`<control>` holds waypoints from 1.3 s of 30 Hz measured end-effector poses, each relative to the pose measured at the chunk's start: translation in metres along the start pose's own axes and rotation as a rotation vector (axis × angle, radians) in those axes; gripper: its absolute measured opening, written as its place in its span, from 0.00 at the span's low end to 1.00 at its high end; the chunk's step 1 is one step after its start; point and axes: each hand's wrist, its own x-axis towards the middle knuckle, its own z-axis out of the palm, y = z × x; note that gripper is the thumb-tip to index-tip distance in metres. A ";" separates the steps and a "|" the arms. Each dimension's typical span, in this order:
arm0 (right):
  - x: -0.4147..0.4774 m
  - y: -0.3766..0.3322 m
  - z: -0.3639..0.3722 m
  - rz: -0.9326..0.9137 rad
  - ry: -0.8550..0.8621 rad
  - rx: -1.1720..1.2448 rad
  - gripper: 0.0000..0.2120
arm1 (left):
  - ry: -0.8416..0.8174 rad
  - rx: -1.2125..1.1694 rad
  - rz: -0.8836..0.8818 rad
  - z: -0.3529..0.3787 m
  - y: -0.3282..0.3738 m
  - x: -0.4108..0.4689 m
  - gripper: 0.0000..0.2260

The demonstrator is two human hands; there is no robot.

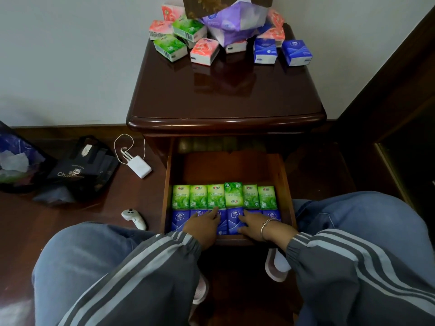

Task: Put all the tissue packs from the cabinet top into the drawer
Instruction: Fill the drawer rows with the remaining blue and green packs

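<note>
The open drawer (288, 184) holds a row of several green tissue packs (181, 196) and, in front of it, a row of blue packs (180, 220). My left hand (203, 223) lies flat on the blue row, fingers straight, one fingertip touching a green pack. My right hand (256, 223), with a bracelet on the wrist, rests on the blue packs beside it with fingers extended. At the back of the dark cabinet top (223, 90) lie several pink (204, 51), green (170, 47) and blue packs (297, 52).
A purple plastic bag (235, 22) and a brown box (200, 5) sit among the packs on the cabinet. On the floor to the left are a white charger with cable (140, 169), a white controller (134, 218) and dark bags (80, 170). My knees flank the drawer.
</note>
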 end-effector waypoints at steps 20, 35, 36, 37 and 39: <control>-0.035 -0.016 -0.033 0.064 -0.094 0.144 0.25 | 0.047 -0.252 0.122 -0.007 -0.007 0.000 0.18; -0.070 0.084 -0.226 0.280 1.094 0.391 0.31 | 0.939 -0.532 0.173 -0.206 -0.037 -0.033 0.13; -0.060 0.085 -0.228 0.308 1.068 0.377 0.32 | 0.984 -0.473 0.159 -0.215 -0.035 -0.026 0.12; -0.052 0.086 -0.228 0.333 1.060 0.391 0.32 | 1.016 -0.436 0.148 -0.224 -0.031 -0.020 0.12; -0.041 0.086 -0.226 0.382 1.102 0.442 0.32 | 1.067 -0.416 0.134 -0.242 -0.023 -0.005 0.13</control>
